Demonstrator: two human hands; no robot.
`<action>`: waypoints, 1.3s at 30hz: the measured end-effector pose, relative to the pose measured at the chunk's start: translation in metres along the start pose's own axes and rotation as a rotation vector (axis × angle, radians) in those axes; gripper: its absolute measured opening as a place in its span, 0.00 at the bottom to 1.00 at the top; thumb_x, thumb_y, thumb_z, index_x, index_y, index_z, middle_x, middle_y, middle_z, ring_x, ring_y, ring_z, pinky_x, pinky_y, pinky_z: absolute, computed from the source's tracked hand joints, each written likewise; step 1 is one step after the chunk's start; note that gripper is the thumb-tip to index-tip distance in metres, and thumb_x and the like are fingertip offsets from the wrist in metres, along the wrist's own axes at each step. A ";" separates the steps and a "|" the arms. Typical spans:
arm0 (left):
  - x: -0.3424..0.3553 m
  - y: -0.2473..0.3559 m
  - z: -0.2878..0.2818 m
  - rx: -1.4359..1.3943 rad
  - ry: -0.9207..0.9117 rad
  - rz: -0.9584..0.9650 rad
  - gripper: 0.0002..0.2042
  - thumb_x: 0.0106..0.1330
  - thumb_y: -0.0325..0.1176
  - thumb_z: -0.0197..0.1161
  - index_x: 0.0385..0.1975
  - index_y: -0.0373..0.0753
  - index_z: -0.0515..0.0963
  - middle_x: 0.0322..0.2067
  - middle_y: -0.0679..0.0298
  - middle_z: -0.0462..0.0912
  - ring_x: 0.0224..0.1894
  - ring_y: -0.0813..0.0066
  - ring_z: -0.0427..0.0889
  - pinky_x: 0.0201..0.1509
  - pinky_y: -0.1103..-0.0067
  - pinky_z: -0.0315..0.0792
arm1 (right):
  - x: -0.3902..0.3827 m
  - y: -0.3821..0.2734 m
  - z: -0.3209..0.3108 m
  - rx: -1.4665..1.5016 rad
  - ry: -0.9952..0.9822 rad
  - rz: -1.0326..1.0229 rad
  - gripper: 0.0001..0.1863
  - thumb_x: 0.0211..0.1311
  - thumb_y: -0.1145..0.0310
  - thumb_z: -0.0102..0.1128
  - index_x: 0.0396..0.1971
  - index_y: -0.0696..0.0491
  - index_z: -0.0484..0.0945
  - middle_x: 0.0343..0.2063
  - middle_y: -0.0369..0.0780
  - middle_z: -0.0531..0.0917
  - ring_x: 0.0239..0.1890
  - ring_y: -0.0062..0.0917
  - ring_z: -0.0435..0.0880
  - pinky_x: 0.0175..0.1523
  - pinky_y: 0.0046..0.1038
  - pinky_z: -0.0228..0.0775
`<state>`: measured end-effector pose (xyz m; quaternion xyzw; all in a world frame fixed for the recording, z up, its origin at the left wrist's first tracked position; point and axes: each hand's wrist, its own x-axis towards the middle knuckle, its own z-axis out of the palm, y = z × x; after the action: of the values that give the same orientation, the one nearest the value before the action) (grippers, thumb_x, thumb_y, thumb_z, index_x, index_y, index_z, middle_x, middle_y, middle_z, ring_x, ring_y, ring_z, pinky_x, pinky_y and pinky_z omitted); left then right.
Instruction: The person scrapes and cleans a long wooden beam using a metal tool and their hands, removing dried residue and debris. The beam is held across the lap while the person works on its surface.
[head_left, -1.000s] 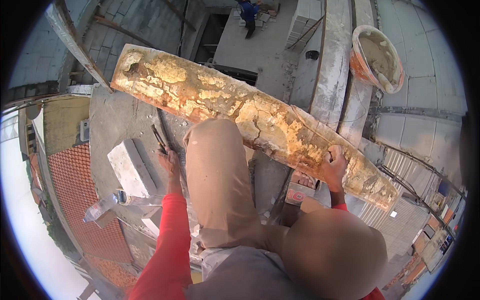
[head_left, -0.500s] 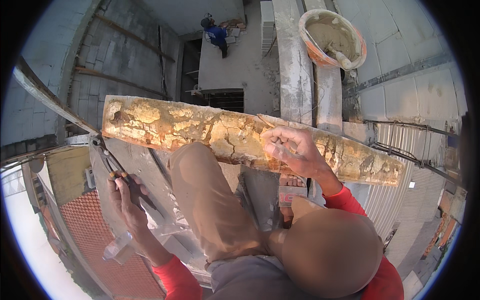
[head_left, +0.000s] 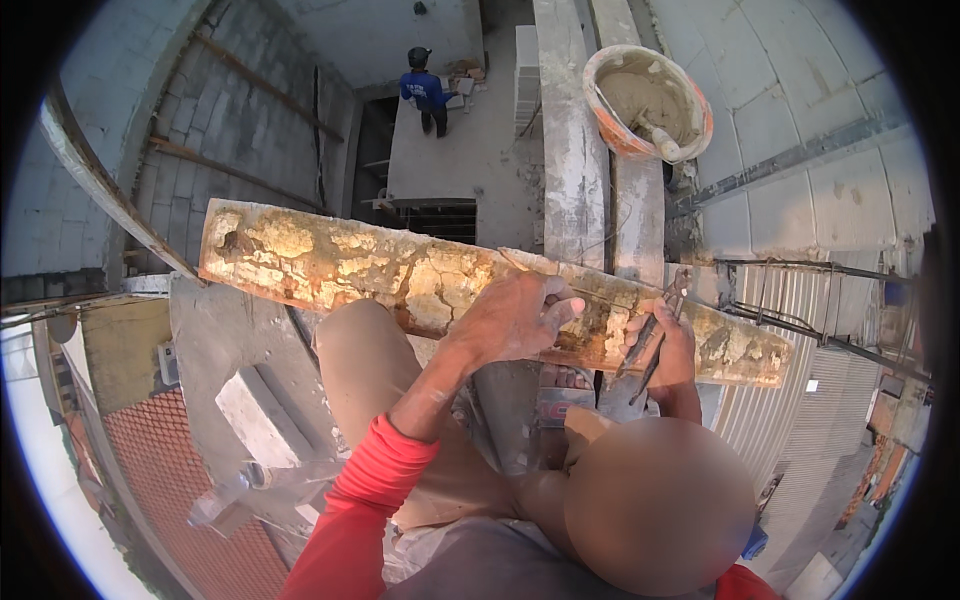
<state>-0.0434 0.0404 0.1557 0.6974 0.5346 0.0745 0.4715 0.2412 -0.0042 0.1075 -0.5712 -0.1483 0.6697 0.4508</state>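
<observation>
A long weathered wooden plank [head_left: 330, 265], crusted with yellowish cement, lies across in front of me, high above the ground. My left hand [head_left: 515, 320] rests on its top face with the fingertips pinched together at a thin wire [head_left: 520, 265]. To the right, my right hand [head_left: 675, 355] grips a pair of dark pincers [head_left: 655, 335] against the plank's near edge, jaws pointing up. My red left sleeve [head_left: 370, 490] and tan trouser leg [head_left: 365, 385] lie below the plank.
An orange bucket [head_left: 650, 100] of grey mortar with a trowel sits on concrete beams [head_left: 570, 150] beyond. A person in blue [head_left: 425, 85] stands on a slab far below. A concrete block [head_left: 260, 420], a red tiled roof [head_left: 170, 470] and corrugated sheeting [head_left: 790, 400] lie underneath.
The pincers were in my left hand out to the left; now my right hand holds them at the plank. My left hand has come across onto the plank's top.
</observation>
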 end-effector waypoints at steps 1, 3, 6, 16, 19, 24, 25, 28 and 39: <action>0.010 -0.014 -0.011 0.007 0.022 0.019 0.20 0.78 0.46 0.65 0.51 0.33 0.86 0.40 0.47 0.92 0.43 0.47 0.90 0.53 0.60 0.80 | -0.004 0.002 -0.019 -0.091 0.078 0.057 0.18 0.80 0.61 0.61 0.57 0.59 0.77 0.32 0.45 0.86 0.29 0.30 0.87 0.35 0.36 0.87; 0.036 -0.042 -0.027 0.120 0.152 0.085 0.23 0.76 0.50 0.67 0.53 0.33 0.86 0.44 0.46 0.92 0.47 0.46 0.90 0.55 0.58 0.80 | -0.017 0.008 -0.044 -0.190 -0.008 0.079 0.17 0.79 0.62 0.62 0.56 0.59 0.78 0.31 0.44 0.86 0.28 0.28 0.86 0.33 0.34 0.85; 0.079 -0.079 -0.043 0.400 0.090 0.060 0.32 0.68 0.59 0.72 0.54 0.33 0.86 0.51 0.46 0.91 0.53 0.46 0.89 0.59 0.58 0.79 | -0.034 0.013 -0.055 -0.380 0.004 0.156 0.16 0.79 0.64 0.63 0.56 0.59 0.78 0.29 0.42 0.85 0.27 0.26 0.85 0.31 0.32 0.83; 0.135 -0.135 -0.029 0.277 -0.640 -0.343 0.47 0.48 0.68 0.83 0.58 0.32 0.87 0.56 0.49 0.90 0.59 0.52 0.88 0.63 0.64 0.78 | -0.075 -0.032 -0.012 -0.979 -0.273 0.092 0.26 0.79 0.45 0.62 0.41 0.58 0.82 0.29 0.38 0.86 0.33 0.20 0.83 0.41 0.28 0.76; 0.128 -0.138 -0.026 0.177 -0.587 -0.214 0.47 0.47 0.65 0.85 0.60 0.33 0.86 0.57 0.50 0.90 0.60 0.54 0.88 0.63 0.65 0.78 | -0.069 -0.078 0.018 -1.099 -0.253 -0.125 0.19 0.82 0.54 0.61 0.49 0.58 0.84 0.26 0.33 0.83 0.28 0.17 0.75 0.34 0.29 0.69; 0.107 -0.123 -0.029 0.171 -0.424 -0.059 0.42 0.45 0.61 0.86 0.52 0.30 0.89 0.47 0.48 0.93 0.50 0.49 0.91 0.53 0.60 0.81 | -0.041 -0.158 0.083 -1.584 -0.479 -0.585 0.23 0.76 0.64 0.65 0.66 0.57 0.80 0.32 0.52 0.85 0.32 0.44 0.78 0.43 0.41 0.74; 0.103 -0.117 -0.028 0.246 -0.380 -0.072 0.41 0.45 0.61 0.86 0.49 0.30 0.90 0.44 0.48 0.93 0.48 0.48 0.92 0.52 0.59 0.81 | -0.030 -0.166 0.096 -1.711 -0.500 -0.690 0.23 0.73 0.66 0.66 0.64 0.56 0.82 0.33 0.52 0.85 0.34 0.46 0.80 0.44 0.42 0.75; 0.088 -0.103 -0.029 0.391 -0.278 -0.024 0.41 0.48 0.67 0.81 0.45 0.30 0.90 0.40 0.46 0.92 0.46 0.45 0.91 0.51 0.56 0.81 | -0.008 -0.183 0.123 -2.106 -0.594 -0.977 0.24 0.67 0.71 0.65 0.63 0.53 0.84 0.40 0.53 0.86 0.40 0.48 0.85 0.48 0.44 0.76; 0.067 -0.079 -0.032 0.377 -0.223 -0.004 0.44 0.69 0.77 0.57 0.38 0.29 0.88 0.36 0.42 0.89 0.48 0.41 0.90 0.55 0.53 0.80 | 0.058 -0.140 0.119 -2.563 -0.714 -0.884 0.12 0.64 0.72 0.67 0.46 0.56 0.88 0.30 0.52 0.86 0.37 0.49 0.88 0.43 0.48 0.77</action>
<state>-0.0884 0.1124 0.0875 0.7762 0.4848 -0.1053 0.3892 0.1986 0.1555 0.2066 -0.2881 -0.9191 -0.0177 -0.2683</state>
